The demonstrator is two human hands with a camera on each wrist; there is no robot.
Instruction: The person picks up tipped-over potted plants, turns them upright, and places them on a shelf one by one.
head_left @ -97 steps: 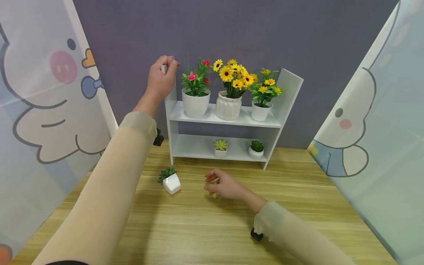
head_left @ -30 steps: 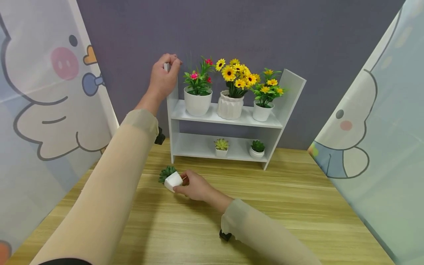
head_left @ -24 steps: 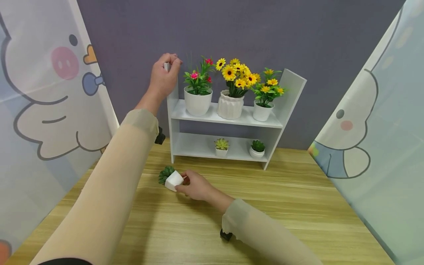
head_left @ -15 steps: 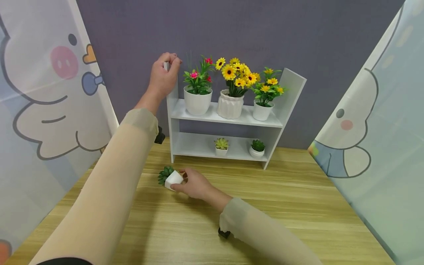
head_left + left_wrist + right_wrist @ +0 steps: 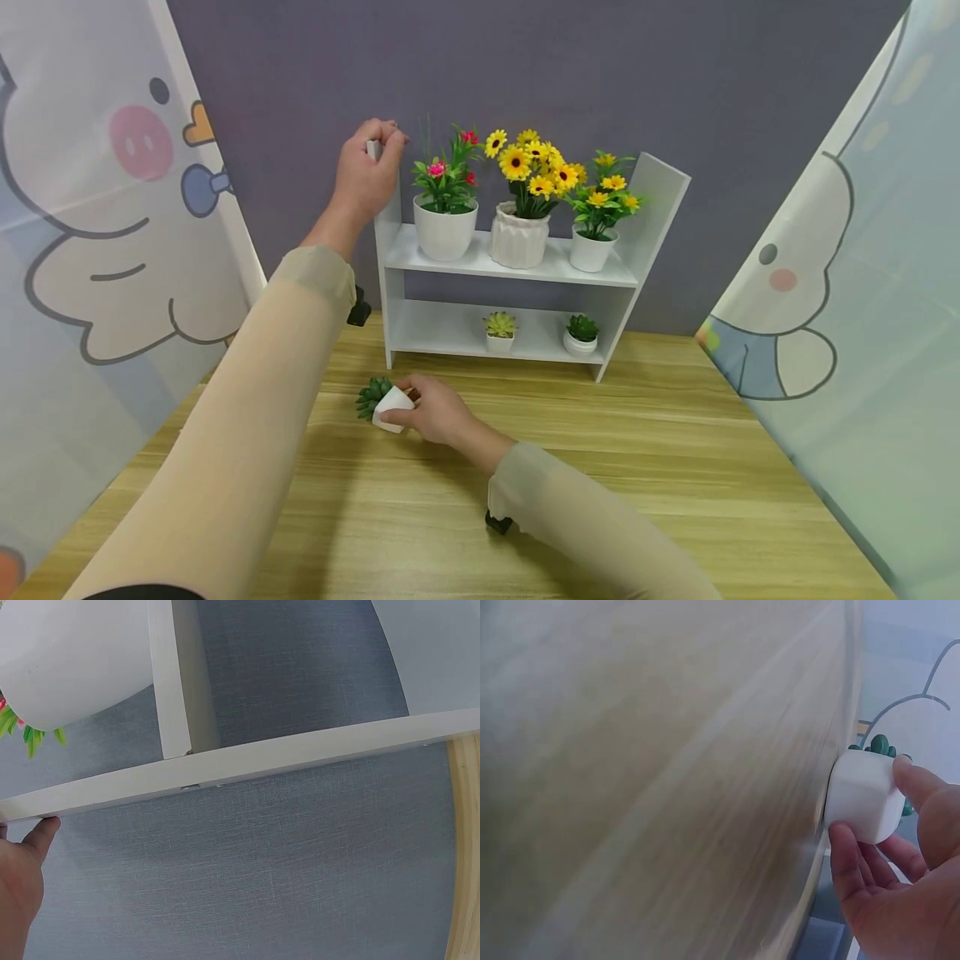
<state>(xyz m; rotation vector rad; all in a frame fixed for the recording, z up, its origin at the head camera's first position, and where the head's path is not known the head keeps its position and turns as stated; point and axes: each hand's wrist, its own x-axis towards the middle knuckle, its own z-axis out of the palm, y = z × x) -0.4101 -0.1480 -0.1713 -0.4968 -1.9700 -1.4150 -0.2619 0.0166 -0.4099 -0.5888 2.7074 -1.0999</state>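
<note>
A small potted succulent (image 5: 393,410) lies tipped on its side on the table, its green leaves pointing left. My right hand (image 5: 441,412) has its thumb and fingers around the white pot. In the right wrist view, the pot (image 5: 864,796) sits between the thumb and fingers of the right hand (image 5: 900,889), with green leaves showing behind it. Up at the left, my left hand (image 5: 365,171) grips the top of the left side panel of the white shelf (image 5: 510,273). The left wrist view catches part of that hand (image 5: 19,881) at the panel's edge.
On the upper tier stand a pink-flowered plant (image 5: 446,233), a sunflower pot (image 5: 519,240) and a yellow-flowered plant (image 5: 590,252). Below are a light-green succulent (image 5: 500,342) and a dark-green one (image 5: 581,343). Cartoon-printed sheets (image 5: 112,275) flank the wooden table (image 5: 675,467).
My right hand has moved left across the table to the tipped succulent and closed its thumb and fingers on the pot. The left hand keeps its place on the shelf panel.
</note>
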